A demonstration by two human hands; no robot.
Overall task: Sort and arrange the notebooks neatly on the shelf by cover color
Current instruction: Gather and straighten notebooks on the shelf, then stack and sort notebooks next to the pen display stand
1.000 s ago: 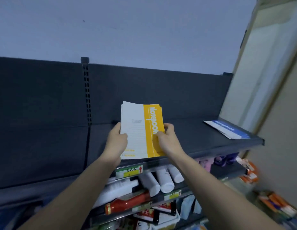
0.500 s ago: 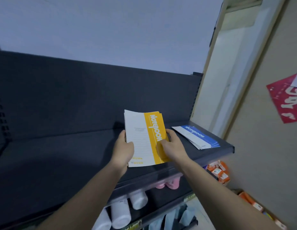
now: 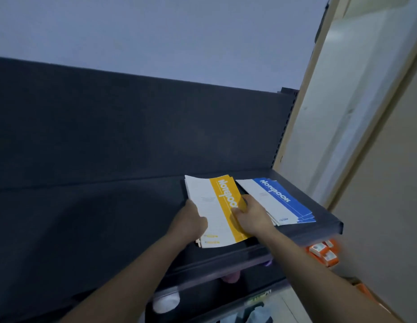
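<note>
Shelf point(image 3: 109, 217): dark board with a dark back panel; seen bare along its left stretch.
White bottle point(image 3: 166, 304): lay on a lower level, below the arms.
Left hand point(image 3: 191, 223): curled round the left edge of the yellow notebooks, with the fingertips hidden beneath the stack.
Yellow notebooks point(image 3: 212, 206): white covers with a yellow band; held as one slightly fanned stack low over the right part of the shelf, just beside the blue notebooks, with the near end past the shelf front. Could not be told whether resting on the board or clear of it.
Right hand point(image 3: 252, 217): clamped on the right edge of the same stack, thumb pressed on the yellow band, fingers tucked underneath.
Blue notebooks point(image 3: 282, 201): lay flat at the right end of the shelf, fanned rather than squared, and set at an angle to the shelf front.
Orange boxes point(image 3: 323, 252): sat on a lower level at far right, blurred.
Progress: judged well past halfway. Sorted by colour into two groups already. Left to do: setting down and releasing the yellow group, squaring both stacks, aligning them with the shelf front.
Counts: two hands; two colour groups. Yellow: several, exact number unreadable from the overlapped edges. Blue: at least three, by the fanned corners.
</note>
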